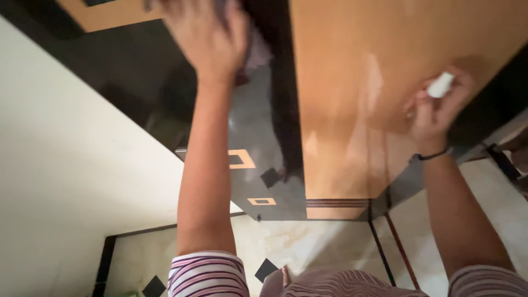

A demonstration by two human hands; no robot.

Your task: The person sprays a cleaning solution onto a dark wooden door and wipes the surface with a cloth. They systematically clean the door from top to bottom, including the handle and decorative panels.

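My left hand (pixel 206 36) is raised high against a glossy dark panel (pixel 137 82) of a door or cabinet front, pressing a crumpled pinkish cloth (pixel 257 52) onto it. The cloth shows only at the hand's right edge. My right hand (pixel 437 110) rests on the glossy orange-brown wooden panel (pixel 357 82) and grips a small white object (pixel 441 85), perhaps a bottle or cap, between the fingers. A dark band circles that wrist. Both arms wear striped short sleeves.
A white wall (pixel 66 181) runs along the left. Below lies a pale marble floor (pixel 297 242) with black diamond insets and dark border lines. A dark vertical strip (pixel 286 110) separates the two panels. Dark furniture edges (pixel 506 159) show at right.
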